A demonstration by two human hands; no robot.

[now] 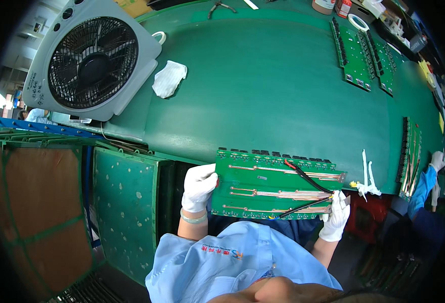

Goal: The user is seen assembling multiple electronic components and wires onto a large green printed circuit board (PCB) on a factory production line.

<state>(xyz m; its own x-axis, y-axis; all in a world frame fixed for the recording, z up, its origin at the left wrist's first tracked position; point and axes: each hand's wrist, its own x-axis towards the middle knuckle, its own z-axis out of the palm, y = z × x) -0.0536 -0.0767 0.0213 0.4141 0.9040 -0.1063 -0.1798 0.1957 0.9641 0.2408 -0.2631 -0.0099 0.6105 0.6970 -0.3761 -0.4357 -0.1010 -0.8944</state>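
A green tabletop [273, 86] spreads across a workshop, bending toward the edges of the wide view. At its near edge, in front of the person's torso, a rectangular green circuit board [242, 179] is held up between two white-gloved hands; whether it also touches the tabletop cannot be told. Bare metallic traces run along its face, and a row of black connectors [273, 153] lines its far edge. Black cables [311, 181] cross its right half, one with a red end.

The left hand [199, 188] has its grip pinching the board's left edge, fingers curled in. A pale bracelet [193, 218] circles that wrist. The right hand [338, 214] has its grip closed on the board's right end, next to where the cables meet. The person wears a light blue shirt [217, 252].

Just right of the board, white strips [367, 178] lie at the tabletop's edge. Farther right, another populated board [410, 156] stands near a co-worker's gloved hand [437, 160] and blue sleeve [423, 187]. Two more green boards [355, 58] lie side by side at the upper right, by a white ring [351, 19].

Toward the far left stands a grey box fan [93, 63], with a crumpled white cloth [170, 79] beside it. Dark-handled pliers [220, 7] lie at the back. Below the fan is a spotted green panel [124, 197].
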